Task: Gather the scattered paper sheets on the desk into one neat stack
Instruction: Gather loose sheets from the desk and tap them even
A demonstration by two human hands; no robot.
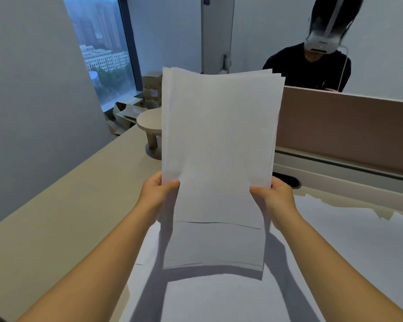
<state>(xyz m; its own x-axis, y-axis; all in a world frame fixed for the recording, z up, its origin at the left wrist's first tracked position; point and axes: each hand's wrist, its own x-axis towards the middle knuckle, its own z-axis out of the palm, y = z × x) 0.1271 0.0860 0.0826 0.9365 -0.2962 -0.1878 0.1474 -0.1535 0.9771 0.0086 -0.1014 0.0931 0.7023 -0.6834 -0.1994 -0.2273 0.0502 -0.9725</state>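
A bundle of white paper sheets (219,140) stands upright in front of me, its top edges slightly fanned and uneven. My left hand (157,194) grips the bundle's left edge, thumb on the front. My right hand (275,198) grips its right edge the same way. The bundle's lower edges hang just above more white sheets (335,252) lying spread flat on the desk (63,217) below and to the right.
A small round wooden stand (149,122) sits on the desk behind the bundle. A pink partition (347,126) runs along the far right edge, with a person wearing a headset behind it. Cardboard boxes (149,89) are stacked by the window. The desk's left part is bare.
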